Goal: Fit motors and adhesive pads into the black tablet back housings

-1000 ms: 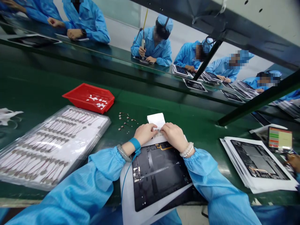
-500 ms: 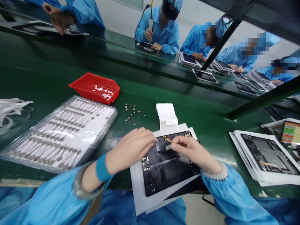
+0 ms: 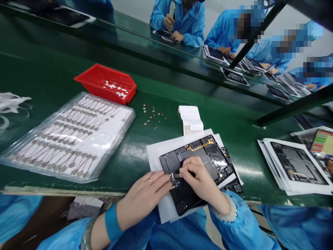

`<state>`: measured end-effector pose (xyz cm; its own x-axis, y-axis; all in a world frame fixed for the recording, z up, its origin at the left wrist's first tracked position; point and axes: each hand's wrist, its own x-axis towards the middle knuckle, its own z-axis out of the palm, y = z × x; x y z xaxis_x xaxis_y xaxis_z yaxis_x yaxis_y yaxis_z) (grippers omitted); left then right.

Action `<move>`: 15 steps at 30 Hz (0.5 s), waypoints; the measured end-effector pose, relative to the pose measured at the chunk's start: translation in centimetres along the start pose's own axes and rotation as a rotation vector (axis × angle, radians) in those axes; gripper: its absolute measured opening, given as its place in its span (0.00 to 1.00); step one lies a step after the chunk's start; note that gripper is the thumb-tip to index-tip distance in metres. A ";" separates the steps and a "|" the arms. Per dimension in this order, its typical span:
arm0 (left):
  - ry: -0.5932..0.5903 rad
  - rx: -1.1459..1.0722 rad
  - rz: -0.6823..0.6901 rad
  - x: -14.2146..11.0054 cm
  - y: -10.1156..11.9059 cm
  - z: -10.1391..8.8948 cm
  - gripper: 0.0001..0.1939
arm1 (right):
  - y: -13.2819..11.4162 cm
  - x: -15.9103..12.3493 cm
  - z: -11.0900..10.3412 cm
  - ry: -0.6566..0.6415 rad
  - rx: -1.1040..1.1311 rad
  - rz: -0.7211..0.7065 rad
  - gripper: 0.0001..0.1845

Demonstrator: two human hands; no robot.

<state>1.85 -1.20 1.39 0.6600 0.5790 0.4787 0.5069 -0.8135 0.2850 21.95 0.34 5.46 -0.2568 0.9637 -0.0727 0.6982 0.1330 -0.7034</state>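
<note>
Fingers (image 3: pixel 160 182) on flat black tablet (image 3: pixel 182 196)

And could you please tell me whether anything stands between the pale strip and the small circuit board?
Nothing visible does: the pale strip, pinched in the right hand, is close beside the small circuit board, with the left hand opposite.

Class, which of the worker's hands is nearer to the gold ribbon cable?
Right. The right hand is over the black device, just below the gold ribbon cable in the picture; the left hand is farther off, at the device's left edge.
</note>
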 end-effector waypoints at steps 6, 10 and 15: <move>-0.011 0.006 -0.050 -0.6 -0.3 0.1 0.10 | -0.2 -0.3 0.9 0.076 -0.046 -0.005 0.08; -0.027 -0.012 -0.069 -0.6 -0.2 0.1 0.08 | -0.2 -0.3 0.7 0.053 -0.047 -0.020 0.06; -0.044 -0.055 -0.094 -0.4 -0.2 -0.2 0.09 | -0.3 -0.1 0.3 -0.018 -0.056 -0.020 0.08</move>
<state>1.37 -1.31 1.31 0.6355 0.6537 0.4109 0.5371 -0.7566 0.3729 21.62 0.19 5.47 -0.2827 0.9565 -0.0726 0.7289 0.1650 -0.6644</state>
